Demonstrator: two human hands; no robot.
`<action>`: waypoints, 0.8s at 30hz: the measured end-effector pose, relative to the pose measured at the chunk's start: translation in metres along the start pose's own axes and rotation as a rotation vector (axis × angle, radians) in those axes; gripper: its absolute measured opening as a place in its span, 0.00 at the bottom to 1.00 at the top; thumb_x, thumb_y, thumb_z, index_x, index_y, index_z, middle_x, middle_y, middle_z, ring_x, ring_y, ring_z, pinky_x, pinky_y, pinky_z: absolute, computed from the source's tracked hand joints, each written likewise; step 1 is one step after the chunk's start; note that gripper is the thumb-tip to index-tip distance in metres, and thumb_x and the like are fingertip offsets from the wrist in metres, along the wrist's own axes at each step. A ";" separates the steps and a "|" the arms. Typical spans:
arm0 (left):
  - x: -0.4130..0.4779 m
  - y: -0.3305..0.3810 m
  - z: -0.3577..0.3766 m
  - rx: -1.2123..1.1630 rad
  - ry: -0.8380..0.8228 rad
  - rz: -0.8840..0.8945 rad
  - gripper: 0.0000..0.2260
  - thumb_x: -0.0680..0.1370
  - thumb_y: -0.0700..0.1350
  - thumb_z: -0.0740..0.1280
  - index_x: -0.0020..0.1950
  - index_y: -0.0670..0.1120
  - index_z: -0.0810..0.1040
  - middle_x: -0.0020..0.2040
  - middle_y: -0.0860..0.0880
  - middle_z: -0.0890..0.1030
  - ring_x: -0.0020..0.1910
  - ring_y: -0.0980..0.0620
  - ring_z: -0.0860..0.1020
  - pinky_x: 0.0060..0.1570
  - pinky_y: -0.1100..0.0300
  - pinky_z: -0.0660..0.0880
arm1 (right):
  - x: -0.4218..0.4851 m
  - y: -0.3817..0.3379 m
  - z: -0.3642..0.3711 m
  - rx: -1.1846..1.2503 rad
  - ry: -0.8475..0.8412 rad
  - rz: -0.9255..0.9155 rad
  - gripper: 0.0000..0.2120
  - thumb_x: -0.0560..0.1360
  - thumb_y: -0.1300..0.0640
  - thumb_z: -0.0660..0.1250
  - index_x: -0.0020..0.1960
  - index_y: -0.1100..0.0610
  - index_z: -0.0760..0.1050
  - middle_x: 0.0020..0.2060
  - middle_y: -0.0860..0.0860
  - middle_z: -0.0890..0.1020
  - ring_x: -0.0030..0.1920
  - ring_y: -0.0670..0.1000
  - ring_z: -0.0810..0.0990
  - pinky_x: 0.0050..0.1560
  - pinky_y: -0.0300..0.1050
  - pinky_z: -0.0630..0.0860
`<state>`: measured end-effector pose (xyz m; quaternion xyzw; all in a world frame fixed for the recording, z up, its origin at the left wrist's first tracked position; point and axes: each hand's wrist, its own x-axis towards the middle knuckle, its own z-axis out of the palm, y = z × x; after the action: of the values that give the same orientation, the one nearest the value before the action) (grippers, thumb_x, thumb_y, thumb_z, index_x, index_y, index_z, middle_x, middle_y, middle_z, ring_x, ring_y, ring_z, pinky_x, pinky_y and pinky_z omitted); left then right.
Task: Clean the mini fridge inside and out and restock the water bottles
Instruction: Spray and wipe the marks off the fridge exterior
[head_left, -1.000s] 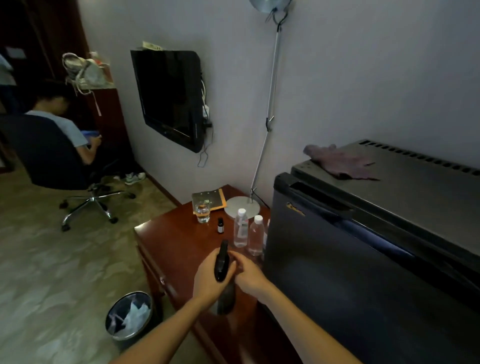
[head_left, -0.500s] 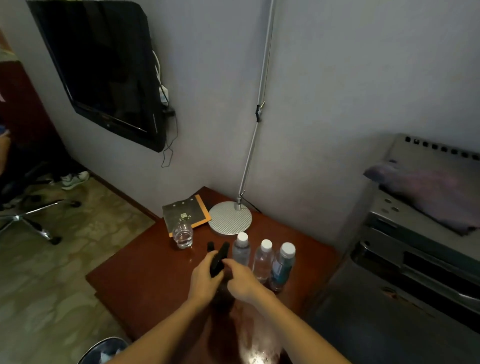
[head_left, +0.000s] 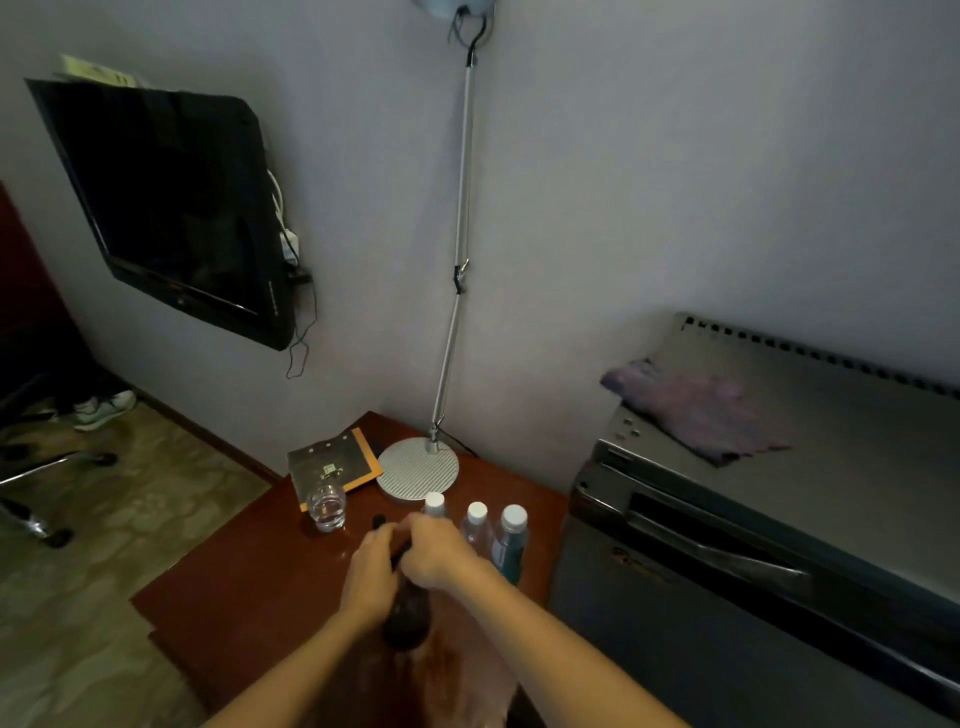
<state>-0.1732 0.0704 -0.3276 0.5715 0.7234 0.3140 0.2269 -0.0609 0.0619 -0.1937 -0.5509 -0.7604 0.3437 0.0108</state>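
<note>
A dark spray bottle stands low over the red-brown wooden table. My left hand grips its neck from the left. My right hand closes over its black top from the right. Just behind my hands stand three water bottles with white caps, the rightmost one tinted blue-green. The dark mini fridge stands at the right with its door closed. A purple cloth lies on its grey top.
A glass of water, a small dark vial, a notebook and a round lamp base with a tall pole sit at the table's back. A wall TV hangs left. A swivel chair base stands on the floor.
The view has swung right and closer to the table. My hands lowered the spray bottle toward the tabletop, and my right hand moved from its side onto its top.
</note>
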 end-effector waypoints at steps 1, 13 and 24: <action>0.001 0.015 -0.010 0.014 0.029 0.029 0.17 0.76 0.39 0.65 0.65 0.48 0.72 0.60 0.47 0.76 0.59 0.48 0.76 0.57 0.51 0.75 | -0.014 -0.005 -0.015 -0.040 0.074 -0.024 0.19 0.75 0.62 0.62 0.66 0.59 0.71 0.61 0.59 0.77 0.61 0.60 0.76 0.56 0.49 0.75; -0.084 0.269 -0.090 -0.059 0.310 0.659 0.10 0.77 0.37 0.63 0.57 0.42 0.76 0.56 0.47 0.75 0.53 0.56 0.71 0.55 0.65 0.66 | -0.120 0.048 -0.187 -0.506 0.662 0.240 0.31 0.78 0.53 0.58 0.76 0.61 0.51 0.76 0.61 0.49 0.77 0.61 0.41 0.73 0.64 0.44; -0.123 0.351 -0.029 -0.058 0.195 0.838 0.09 0.73 0.32 0.64 0.47 0.43 0.80 0.48 0.47 0.77 0.46 0.51 0.76 0.47 0.64 0.70 | -0.190 0.147 -0.216 -0.339 0.410 0.094 0.19 0.80 0.59 0.55 0.71 0.54 0.63 0.70 0.58 0.68 0.68 0.61 0.67 0.65 0.57 0.68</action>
<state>0.0771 -0.0023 -0.0611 0.7769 0.4376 0.4519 0.0264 0.2213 0.0348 -0.0389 -0.6376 -0.7626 0.0929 0.0562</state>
